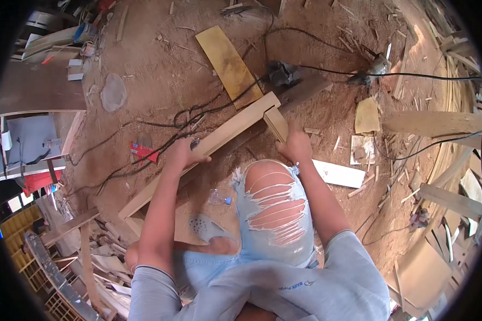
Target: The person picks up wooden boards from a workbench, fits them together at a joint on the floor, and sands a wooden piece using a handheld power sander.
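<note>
A long wooden beam [235, 125] runs diagonally in front of me, from the lower left to the upper middle. My left hand [182, 156] is closed around it partway along its length. My right hand [296, 144] grips a shorter wooden piece [275, 122], whose far end meets the beam near the beam's upper end at an angle. A dark gap shows where the two pieces meet; I cannot tell how tightly they fit. My bent knee in ripped jeans [273, 203] is between my arms.
A yellowish board [227, 64] lies beyond the beam, with black cables [185, 125] across the dirt floor. A plastic bottle [219, 198] lies near my sandal [209, 227]. A white board [338, 174] is at right. Wood scraps are scattered around.
</note>
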